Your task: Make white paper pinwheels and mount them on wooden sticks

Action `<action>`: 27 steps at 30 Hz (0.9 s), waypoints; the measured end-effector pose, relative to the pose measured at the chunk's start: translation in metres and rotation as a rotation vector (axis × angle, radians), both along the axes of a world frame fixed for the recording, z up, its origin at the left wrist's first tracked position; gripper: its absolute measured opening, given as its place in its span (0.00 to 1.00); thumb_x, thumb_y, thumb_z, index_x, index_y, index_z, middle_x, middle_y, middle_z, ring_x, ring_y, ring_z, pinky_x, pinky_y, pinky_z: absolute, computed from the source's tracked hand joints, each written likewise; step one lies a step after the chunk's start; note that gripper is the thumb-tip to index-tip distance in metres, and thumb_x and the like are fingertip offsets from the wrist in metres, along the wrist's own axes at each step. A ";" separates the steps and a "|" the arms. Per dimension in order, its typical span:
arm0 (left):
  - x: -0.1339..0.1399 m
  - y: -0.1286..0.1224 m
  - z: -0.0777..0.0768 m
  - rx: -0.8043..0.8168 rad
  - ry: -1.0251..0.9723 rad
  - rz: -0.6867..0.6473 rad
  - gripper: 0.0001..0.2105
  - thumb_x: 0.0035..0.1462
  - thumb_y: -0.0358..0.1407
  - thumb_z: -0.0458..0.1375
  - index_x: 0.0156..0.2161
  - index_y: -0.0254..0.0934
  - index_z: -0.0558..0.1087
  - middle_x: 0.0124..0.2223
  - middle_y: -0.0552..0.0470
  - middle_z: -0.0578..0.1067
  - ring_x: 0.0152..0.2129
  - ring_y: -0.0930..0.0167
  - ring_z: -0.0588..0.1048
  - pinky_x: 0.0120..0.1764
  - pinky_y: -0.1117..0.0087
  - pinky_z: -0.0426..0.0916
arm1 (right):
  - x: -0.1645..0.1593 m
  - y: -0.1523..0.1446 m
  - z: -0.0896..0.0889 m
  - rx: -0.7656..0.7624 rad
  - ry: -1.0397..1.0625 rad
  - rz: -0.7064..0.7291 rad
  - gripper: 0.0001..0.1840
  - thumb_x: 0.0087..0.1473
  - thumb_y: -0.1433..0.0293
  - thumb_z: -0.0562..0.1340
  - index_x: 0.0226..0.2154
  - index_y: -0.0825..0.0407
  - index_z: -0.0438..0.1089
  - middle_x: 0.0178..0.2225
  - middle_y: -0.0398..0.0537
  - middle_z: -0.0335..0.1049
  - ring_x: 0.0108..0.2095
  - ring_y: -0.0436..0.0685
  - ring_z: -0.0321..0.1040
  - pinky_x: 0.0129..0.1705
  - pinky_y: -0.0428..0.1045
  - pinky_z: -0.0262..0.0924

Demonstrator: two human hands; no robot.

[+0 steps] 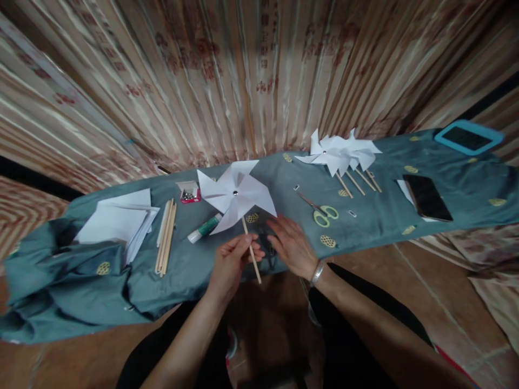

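Observation:
A white paper pinwheel (253, 197) with a round silver pin at its centre is held up over the near side of the cloth. Its thin wooden stick is pinched in my left hand (231, 262), between thumb and fingers. Just right of the stick, my right hand (294, 248) is apart from it, fingers extended and holding nothing that I can see. Behind the pinwheel's lower blades lies a glue stick (205, 229) with a green label. Left of the blades stands a small open box of metal pins (188, 193).
Several finished pinwheels (340, 151) lie at the back right. Green-handled scissors (324, 215) rest right of my hands. Wooden sticks (165, 240) and white paper sheets (117, 219) lie left. Farther right are a dark phone (427, 197) and a blue-framed tablet (468, 138).

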State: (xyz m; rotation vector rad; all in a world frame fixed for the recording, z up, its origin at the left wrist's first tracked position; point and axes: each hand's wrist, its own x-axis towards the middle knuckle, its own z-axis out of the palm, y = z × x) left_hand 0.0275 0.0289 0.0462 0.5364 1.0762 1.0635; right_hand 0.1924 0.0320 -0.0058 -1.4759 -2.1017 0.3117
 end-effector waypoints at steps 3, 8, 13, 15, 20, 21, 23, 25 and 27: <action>0.006 0.008 0.007 0.037 0.020 -0.026 0.17 0.36 0.42 0.72 0.29 0.31 0.79 0.23 0.52 0.76 0.18 0.76 0.74 0.24 0.76 0.70 | -0.013 -0.010 -0.006 -0.052 -0.121 0.143 0.27 0.60 0.68 0.56 0.59 0.62 0.61 0.62 0.66 0.57 0.64 0.67 0.51 0.62 0.63 0.52; 0.018 0.021 0.005 0.063 0.031 -0.040 0.16 0.37 0.42 0.71 0.30 0.31 0.79 0.23 0.52 0.76 0.18 0.75 0.74 0.24 0.76 0.69 | -0.007 -0.005 -0.004 -0.147 -0.016 0.150 0.25 0.60 0.68 0.55 0.58 0.60 0.62 0.61 0.63 0.61 0.62 0.65 0.56 0.62 0.62 0.54; 0.025 0.026 -0.010 0.054 0.033 -0.035 0.17 0.37 0.43 0.71 0.30 0.32 0.79 0.23 0.52 0.76 0.19 0.74 0.75 0.27 0.73 0.71 | 0.019 0.017 0.008 -0.253 0.451 -0.125 0.20 0.63 0.62 0.50 0.47 0.53 0.71 0.48 0.56 0.74 0.49 0.60 0.70 0.53 0.57 0.63; 0.027 0.028 -0.016 0.066 0.034 -0.039 0.16 0.38 0.43 0.70 0.30 0.32 0.79 0.23 0.52 0.76 0.20 0.73 0.75 0.28 0.72 0.71 | 0.022 0.023 0.013 -0.415 0.648 -0.116 0.24 0.62 0.55 0.50 0.36 0.53 0.74 0.36 0.53 0.77 0.37 0.57 0.74 0.41 0.52 0.67; 0.029 0.040 -0.023 0.117 0.067 0.022 0.14 0.40 0.43 0.69 0.30 0.34 0.80 0.26 0.51 0.78 0.23 0.74 0.74 0.30 0.73 0.68 | 0.010 0.020 0.022 -0.681 0.761 0.130 0.26 0.56 0.49 0.57 0.27 0.54 0.74 0.22 0.44 0.71 0.23 0.49 0.64 0.27 0.45 0.58; 0.029 0.043 -0.023 0.122 0.083 0.035 0.13 0.40 0.42 0.69 0.30 0.35 0.81 0.28 0.50 0.79 0.25 0.74 0.74 0.31 0.74 0.68 | 0.008 0.019 0.023 -0.680 0.740 0.140 0.24 0.55 0.50 0.59 0.26 0.54 0.74 0.21 0.43 0.70 0.23 0.49 0.63 0.26 0.44 0.56; 0.029 0.047 -0.023 0.140 0.123 0.047 0.11 0.41 0.41 0.69 0.30 0.36 0.81 0.31 0.50 0.80 0.28 0.73 0.75 0.33 0.74 0.67 | 0.004 0.018 0.024 -0.676 0.721 0.136 0.22 0.54 0.52 0.61 0.25 0.54 0.74 0.20 0.42 0.69 0.22 0.48 0.62 0.25 0.44 0.54; 0.030 0.051 -0.023 0.156 0.159 0.041 0.11 0.42 0.41 0.68 0.30 0.36 0.81 0.31 0.50 0.80 0.28 0.73 0.73 0.32 0.75 0.66 | 0.002 0.020 0.025 -0.669 0.729 0.116 0.21 0.55 0.54 0.61 0.25 0.53 0.75 0.20 0.42 0.69 0.22 0.49 0.62 0.25 0.44 0.54; 0.031 0.054 -0.024 0.153 0.164 0.039 0.13 0.42 0.43 0.68 0.32 0.36 0.82 0.30 0.50 0.79 0.25 0.75 0.71 0.29 0.75 0.64 | 0.003 0.024 0.025 -0.654 0.732 0.095 0.19 0.55 0.55 0.60 0.26 0.52 0.76 0.20 0.42 0.69 0.23 0.49 0.63 0.26 0.44 0.55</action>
